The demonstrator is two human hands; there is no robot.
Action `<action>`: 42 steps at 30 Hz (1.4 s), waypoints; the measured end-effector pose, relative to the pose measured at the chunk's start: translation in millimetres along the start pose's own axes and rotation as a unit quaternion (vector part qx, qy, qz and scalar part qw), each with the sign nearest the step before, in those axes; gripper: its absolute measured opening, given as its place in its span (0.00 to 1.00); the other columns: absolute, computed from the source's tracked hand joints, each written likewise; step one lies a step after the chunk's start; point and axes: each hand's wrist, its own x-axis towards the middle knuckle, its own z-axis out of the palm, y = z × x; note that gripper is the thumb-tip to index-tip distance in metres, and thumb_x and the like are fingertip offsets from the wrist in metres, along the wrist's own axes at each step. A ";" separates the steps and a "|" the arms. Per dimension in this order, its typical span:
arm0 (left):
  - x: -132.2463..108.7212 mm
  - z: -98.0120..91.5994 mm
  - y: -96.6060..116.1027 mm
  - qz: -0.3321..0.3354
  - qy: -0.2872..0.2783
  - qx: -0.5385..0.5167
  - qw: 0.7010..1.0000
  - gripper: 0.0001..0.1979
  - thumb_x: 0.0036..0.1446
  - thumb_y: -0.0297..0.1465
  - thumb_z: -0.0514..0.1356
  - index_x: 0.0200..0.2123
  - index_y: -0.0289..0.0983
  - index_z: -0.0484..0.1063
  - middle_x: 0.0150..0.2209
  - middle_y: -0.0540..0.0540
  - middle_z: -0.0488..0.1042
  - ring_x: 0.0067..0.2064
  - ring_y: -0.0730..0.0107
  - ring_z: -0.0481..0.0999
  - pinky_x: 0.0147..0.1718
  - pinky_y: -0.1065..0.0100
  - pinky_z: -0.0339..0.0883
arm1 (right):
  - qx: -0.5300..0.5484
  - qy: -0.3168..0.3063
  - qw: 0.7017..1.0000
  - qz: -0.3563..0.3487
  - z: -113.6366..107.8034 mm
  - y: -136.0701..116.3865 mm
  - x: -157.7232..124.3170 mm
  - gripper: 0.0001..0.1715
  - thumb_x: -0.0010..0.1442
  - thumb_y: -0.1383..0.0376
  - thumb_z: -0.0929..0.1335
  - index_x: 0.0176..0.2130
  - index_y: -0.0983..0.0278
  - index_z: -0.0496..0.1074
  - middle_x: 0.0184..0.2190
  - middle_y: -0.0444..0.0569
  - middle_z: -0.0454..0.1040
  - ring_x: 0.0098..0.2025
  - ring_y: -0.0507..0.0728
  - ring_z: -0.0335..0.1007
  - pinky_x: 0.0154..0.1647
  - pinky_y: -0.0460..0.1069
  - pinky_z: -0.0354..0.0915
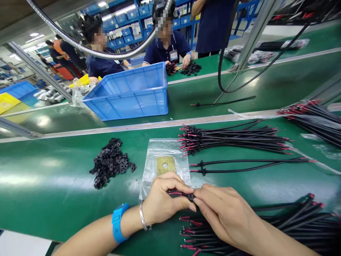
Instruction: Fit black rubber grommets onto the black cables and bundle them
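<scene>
My left hand (166, 195), with a blue wristband and a silver bangle, pinches a black cable (183, 193) whose red wire end points left. My right hand (226, 209) is closed on the same cable from the right, fingertips against a small black clip (190, 197) between the two hands. Its far part is hidden by my right hand. Just behind lie two cables (239, 170) with clips near their red ends. A pile of loose black clips (110, 161) lies to the left. A yellow sponge pad (165, 165) with a hole rests on a clear plastic bag (149, 160).
Cables with clips on form a bundle (226, 138) at the back; another cable bundle (287, 224) lies front right. Beyond a metal rail stands a blue bin (128, 103). Co-workers sit across the green bench (53, 170). A metal hose (106, 54) hangs overhead.
</scene>
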 end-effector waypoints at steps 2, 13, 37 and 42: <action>-1.3 -3.2 -1.0 -0.014 -0.021 -0.013 1.000 0.18 0.37 0.31 0.75 0.36 0.37 0.80 0.32 0.46 0.75 0.32 0.70 0.77 0.33 0.70 0.74 | -0.002 -0.002 1.000 -0.003 -3.5 1.5 1.1 0.08 0.65 0.72 0.60 0.35 0.63 0.65 0.25 0.44 0.66 0.25 0.52 0.58 0.27 0.48 0.54; -10.9 -5.8 -2.4 0.028 -0.007 0.046 0.999 0.13 0.48 0.20 0.63 0.39 0.35 0.72 0.33 0.46 0.81 0.34 0.71 0.81 0.36 0.74 0.76 | -0.046 -0.001 0.999 -0.013 -3.3 3.2 -0.7 0.08 0.67 0.70 0.60 0.41 0.64 0.67 0.26 0.44 0.68 0.26 0.53 0.62 0.28 0.48 0.58; 29.3 -158.9 -29.4 -0.076 -0.027 0.648 0.757 0.14 0.58 0.30 0.54 0.45 0.35 0.76 0.43 0.38 0.78 0.47 0.53 0.76 0.51 0.56 0.67 | -0.214 -0.045 0.972 0.085 -20.0 71.5 4.8 0.14 0.67 0.65 0.60 0.37 0.63 0.73 0.31 0.49 0.74 0.34 0.56 0.68 0.37 0.51 0.62; 32.0 -164.9 -32.3 -0.106 -0.038 0.645 0.756 0.12 0.57 0.27 0.52 0.37 0.37 0.76 0.37 0.42 0.79 0.42 0.55 0.77 0.45 0.59 0.68 | -0.230 -0.067 0.966 0.095 -20.6 72.6 1.6 0.14 0.67 0.64 0.61 0.38 0.64 0.75 0.32 0.51 0.74 0.36 0.58 0.66 0.41 0.53 0.63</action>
